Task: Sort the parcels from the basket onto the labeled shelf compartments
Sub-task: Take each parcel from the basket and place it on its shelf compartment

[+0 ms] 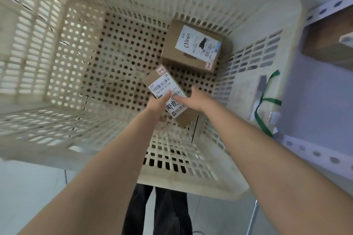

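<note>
Cream plastic basket (286, 47), its walls slotted and its floor punched with round holes, holds two cardboard parcels. The big box (193, 46) lies flat in the far right corner, against the walls, with a white shipping label facing up that carries handwritten digits and barcodes. The small box (168, 89) is nearer, by the right wall, turned at an angle and just short of the big box without touching it. It has a barcode label on top with bold handwritten characters. Whether its underside rests on the basket floor I cannot tell.

Both hands reach down into the basket and hold the small box between them. The left hand (157, 104) grips its left side, with the thumb laid across the label and the other fingers hidden beneath. The right hand (196, 99) takes the right edge, with one of its fingers (179, 99) pressed on the label and the rest curled round the side, out of sight. The box sits between the two palms, its far end sticking out beyond the fingertips towards the big box.

Outside the basket, on the right, stands a shelf (309, 150) with a perforated metal upright and a brown box (328, 42) on it. A green ribbon (266, 101) hangs at the basket's right rim. Dark trousers (164, 212) show below the near rim.
</note>
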`<state>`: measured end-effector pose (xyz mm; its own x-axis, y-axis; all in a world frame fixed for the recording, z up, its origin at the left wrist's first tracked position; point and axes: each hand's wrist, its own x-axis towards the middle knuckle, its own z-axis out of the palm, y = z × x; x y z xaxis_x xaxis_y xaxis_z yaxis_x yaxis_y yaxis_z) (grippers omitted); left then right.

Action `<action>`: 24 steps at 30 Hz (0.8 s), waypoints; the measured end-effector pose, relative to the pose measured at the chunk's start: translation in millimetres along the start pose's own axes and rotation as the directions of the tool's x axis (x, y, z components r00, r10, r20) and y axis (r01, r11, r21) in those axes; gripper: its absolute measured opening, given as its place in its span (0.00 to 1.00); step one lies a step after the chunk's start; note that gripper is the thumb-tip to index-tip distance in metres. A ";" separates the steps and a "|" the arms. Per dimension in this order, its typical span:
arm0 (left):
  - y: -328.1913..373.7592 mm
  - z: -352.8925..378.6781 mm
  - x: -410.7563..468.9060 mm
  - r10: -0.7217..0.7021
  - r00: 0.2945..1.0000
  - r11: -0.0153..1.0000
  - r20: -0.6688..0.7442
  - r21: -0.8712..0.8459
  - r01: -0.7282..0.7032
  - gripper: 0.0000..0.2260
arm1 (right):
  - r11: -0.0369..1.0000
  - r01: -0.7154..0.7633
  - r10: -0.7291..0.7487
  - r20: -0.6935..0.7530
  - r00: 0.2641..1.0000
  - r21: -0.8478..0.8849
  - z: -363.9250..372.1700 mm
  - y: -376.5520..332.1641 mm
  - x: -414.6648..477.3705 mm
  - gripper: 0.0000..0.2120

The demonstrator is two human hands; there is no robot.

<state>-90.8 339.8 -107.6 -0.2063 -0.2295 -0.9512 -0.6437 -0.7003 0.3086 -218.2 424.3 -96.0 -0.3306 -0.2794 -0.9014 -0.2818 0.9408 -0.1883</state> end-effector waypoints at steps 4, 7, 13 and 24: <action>-1.4 -4.4 3.8 -0.002 1.000 1.000 -0.006 -0.028 0.002 0.17 | 0.970 0.004 -0.030 0.103 0.994 0.245 12.8 -1.5 11.2 0.47; 2.5 -2.9 0.7 -0.009 1.000 0.998 -0.009 -0.060 0.008 0.18 | 0.926 0.021 -0.082 0.147 0.986 0.377 21.2 -1.2 13.3 0.35; 9.0 -8.8 -15.4 0.145 0.986 0.989 -0.082 -0.002 -0.146 0.18 | 0.857 0.013 -0.106 0.151 0.983 0.515 21.6 -14.2 -7.1 0.39; 41.5 -31.3 -106.6 0.394 0.891 0.919 -0.226 0.079 -0.386 0.17 | 0.760 0.169 -0.228 0.015 0.973 0.627 -6.6 -72.5 -100.4 0.32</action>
<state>-72.5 314.1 6.7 -0.2707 -0.6333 -0.7251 -0.5703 -0.5013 0.6507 -170.5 382.9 10.7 -0.2439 -0.4841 -0.8403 0.2950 0.7884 -0.5398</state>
